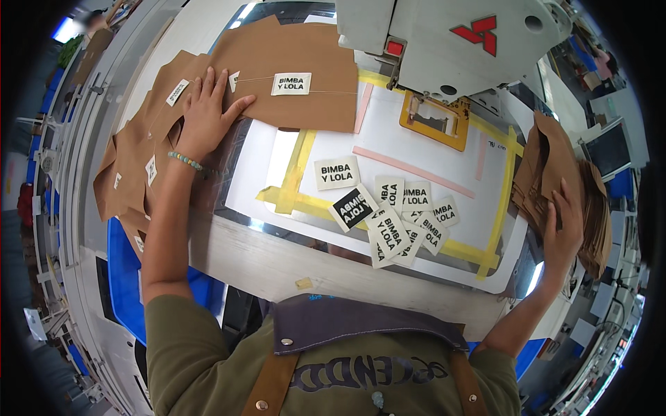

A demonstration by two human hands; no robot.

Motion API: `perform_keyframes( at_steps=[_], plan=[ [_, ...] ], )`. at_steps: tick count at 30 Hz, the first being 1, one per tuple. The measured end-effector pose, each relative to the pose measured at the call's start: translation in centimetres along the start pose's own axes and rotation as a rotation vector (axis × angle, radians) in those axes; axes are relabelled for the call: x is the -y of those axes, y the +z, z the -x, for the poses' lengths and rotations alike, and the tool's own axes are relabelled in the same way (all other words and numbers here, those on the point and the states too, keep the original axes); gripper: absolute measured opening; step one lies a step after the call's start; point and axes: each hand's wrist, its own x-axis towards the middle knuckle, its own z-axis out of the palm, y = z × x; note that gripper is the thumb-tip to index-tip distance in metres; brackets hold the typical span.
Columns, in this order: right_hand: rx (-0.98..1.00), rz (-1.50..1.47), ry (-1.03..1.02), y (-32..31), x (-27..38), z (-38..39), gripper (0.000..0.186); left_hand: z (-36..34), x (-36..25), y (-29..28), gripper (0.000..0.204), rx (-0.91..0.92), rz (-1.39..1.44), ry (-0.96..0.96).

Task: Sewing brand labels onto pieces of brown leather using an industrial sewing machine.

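Observation:
My left hand lies with fingers spread on brown fabric pieces at the upper left. These carry small white labels with dark lettering, and a loose thread runs from one label across the fabric. At the right, my right hand rests against a stack of brown cut pieces, its visible fingers stretched out along them. Between my hands, several loose white labels lie in a scattered pile on the white template board; one label shows a black face.
A grey sewing machine head overhangs the board, with a yellow clamp frame beneath it. Yellow tape and pink strips mark the board. A blue bin stands at the lower left, under hanging fabric.

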Motion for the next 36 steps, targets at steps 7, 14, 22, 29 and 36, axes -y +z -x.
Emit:
perform_keyframes(
  at_steps=[7,14,22,29,36],
  plan=[
    [-0.033,-0.108,0.056,0.0,-1.0,-0.3,0.022,-0.8,0.2,1.0,0.102,-0.023,-0.006,-0.010],
    [0.055,-0.142,0.140,-1.3,-0.3,-1.5,0.022,-0.4,0.9,0.9,0.088,-0.104,0.066,0.001],
    [0.054,-0.048,0.059,-1.2,-0.6,-1.4,0.021,4.4,-8.7,-10.5,0.045,0.007,0.988,0.485],
    [0.076,0.013,0.048,-1.5,0.4,-2.0,0.018,10.3,-21.4,-16.3,0.041,0.882,2.121,1.261],
    [0.020,0.015,0.054,0.2,-1.1,-0.3,0.020,12.1,-29.5,-20.7,0.036,1.802,2.458,1.450]
  ],
)
